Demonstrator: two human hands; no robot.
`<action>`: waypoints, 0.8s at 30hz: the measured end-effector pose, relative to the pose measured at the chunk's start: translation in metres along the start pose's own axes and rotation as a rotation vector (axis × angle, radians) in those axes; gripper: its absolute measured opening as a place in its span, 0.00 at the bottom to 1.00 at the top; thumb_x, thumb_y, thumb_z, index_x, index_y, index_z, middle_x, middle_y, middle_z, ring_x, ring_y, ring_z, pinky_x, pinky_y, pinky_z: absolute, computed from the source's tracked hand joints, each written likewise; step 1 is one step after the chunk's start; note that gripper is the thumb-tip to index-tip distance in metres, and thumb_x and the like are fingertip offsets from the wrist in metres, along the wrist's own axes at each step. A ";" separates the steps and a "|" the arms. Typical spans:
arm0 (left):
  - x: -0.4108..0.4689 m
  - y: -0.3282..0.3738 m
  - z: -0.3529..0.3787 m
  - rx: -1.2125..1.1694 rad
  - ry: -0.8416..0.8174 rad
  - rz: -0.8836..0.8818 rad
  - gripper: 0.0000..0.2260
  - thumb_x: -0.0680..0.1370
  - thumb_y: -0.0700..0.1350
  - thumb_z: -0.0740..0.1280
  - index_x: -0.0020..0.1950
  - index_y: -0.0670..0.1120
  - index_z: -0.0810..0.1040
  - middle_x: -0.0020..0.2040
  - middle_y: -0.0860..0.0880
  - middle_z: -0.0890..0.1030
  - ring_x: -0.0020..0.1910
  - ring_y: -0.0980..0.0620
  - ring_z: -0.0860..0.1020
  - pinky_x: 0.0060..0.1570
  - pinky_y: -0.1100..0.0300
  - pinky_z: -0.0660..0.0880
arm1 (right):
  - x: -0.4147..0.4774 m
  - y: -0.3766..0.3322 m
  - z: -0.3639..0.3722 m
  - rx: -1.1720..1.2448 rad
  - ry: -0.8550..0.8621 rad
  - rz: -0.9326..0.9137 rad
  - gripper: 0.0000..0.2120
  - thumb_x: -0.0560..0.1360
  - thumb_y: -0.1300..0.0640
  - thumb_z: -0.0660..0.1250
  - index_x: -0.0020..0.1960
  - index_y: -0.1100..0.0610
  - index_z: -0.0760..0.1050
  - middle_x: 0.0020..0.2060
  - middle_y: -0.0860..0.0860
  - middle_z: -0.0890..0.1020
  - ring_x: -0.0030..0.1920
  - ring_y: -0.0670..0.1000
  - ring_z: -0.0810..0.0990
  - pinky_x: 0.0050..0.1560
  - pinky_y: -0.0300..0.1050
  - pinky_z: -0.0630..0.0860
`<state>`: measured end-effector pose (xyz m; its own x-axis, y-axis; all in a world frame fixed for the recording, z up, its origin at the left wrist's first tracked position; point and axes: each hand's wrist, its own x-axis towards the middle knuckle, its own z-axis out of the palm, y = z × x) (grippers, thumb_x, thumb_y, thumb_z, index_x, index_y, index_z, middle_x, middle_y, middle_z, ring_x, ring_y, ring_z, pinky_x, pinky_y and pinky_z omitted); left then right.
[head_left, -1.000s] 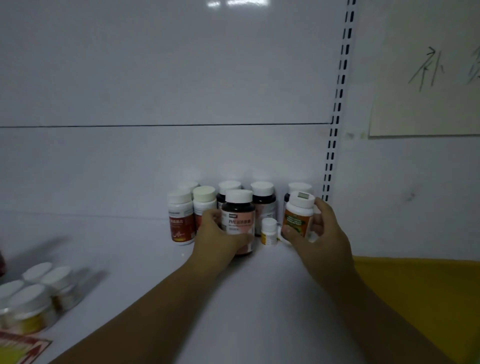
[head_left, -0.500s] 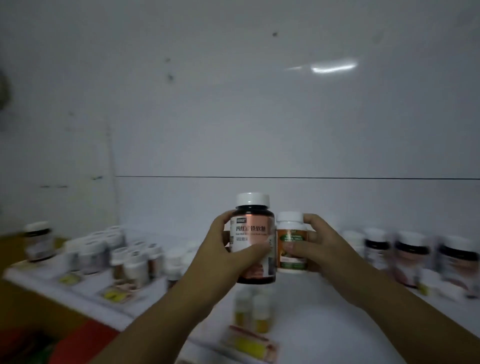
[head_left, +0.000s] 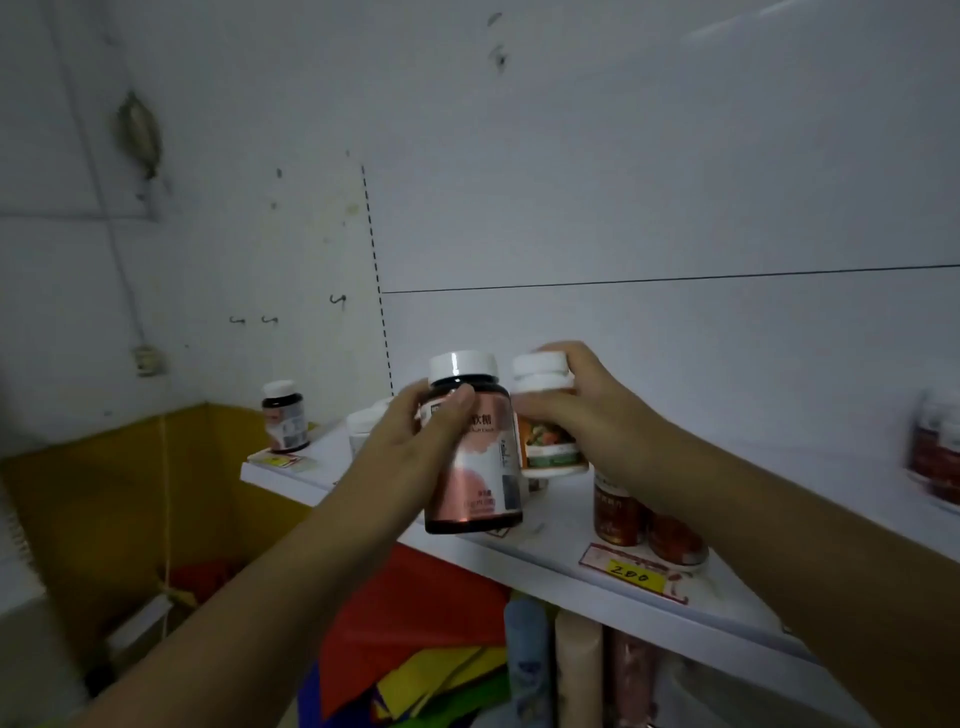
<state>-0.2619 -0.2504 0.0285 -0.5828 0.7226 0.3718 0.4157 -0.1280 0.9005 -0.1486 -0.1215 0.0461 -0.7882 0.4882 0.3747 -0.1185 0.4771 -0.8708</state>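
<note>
My left hand (head_left: 415, 441) grips a large dark bottle (head_left: 475, 467) with a pink label and a white cap, held upright in the air over the front of the white shelf (head_left: 545, 566). Right beside it, my right hand (head_left: 587, 410) grips a smaller white bottle (head_left: 545, 415) with an orange and green label and a white cap. The two bottles are side by side and nearly touching. My fingers hide part of each label.
Red-labelled bottles (head_left: 623, 512) stand on the shelf under my right arm, behind a yellow price tag (head_left: 631, 574). A dark bottle (head_left: 283, 415) stands at the shelf's left end, more blurred ones (head_left: 935, 452) at the far right. Coloured paper (head_left: 415, 660) and rolls (head_left: 530, 665) lie below.
Both hands have lifted their bottles off the right end of the shelf and carried them left. The view has swung left to the shelf's left end and the wall corner.
</note>
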 end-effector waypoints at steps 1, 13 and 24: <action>0.010 0.000 -0.006 0.006 -0.009 0.004 0.25 0.66 0.62 0.61 0.61 0.56 0.71 0.50 0.53 0.81 0.38 0.60 0.83 0.33 0.65 0.78 | 0.010 -0.002 0.002 -0.015 0.027 -0.008 0.13 0.78 0.48 0.60 0.60 0.49 0.66 0.46 0.50 0.79 0.43 0.48 0.80 0.46 0.45 0.77; 0.130 -0.023 -0.062 0.092 -0.042 0.085 0.17 0.61 0.57 0.67 0.49 0.59 0.77 0.42 0.57 0.85 0.39 0.59 0.84 0.34 0.64 0.79 | 0.157 0.020 0.000 -0.386 0.164 -0.028 0.25 0.76 0.35 0.51 0.41 0.57 0.70 0.41 0.56 0.80 0.41 0.54 0.79 0.43 0.47 0.74; 0.212 -0.066 -0.099 0.087 -0.195 0.129 0.23 0.59 0.58 0.71 0.52 0.55 0.81 0.46 0.55 0.86 0.42 0.55 0.84 0.41 0.57 0.78 | 0.237 0.090 -0.007 -0.877 -0.062 0.386 0.26 0.74 0.42 0.64 0.52 0.66 0.77 0.49 0.59 0.82 0.43 0.53 0.80 0.43 0.43 0.76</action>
<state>-0.4817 -0.1565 0.0704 -0.3790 0.8225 0.4241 0.5412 -0.1747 0.8225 -0.3413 0.0426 0.0583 -0.7118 0.6987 0.0724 0.6303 0.6808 -0.3731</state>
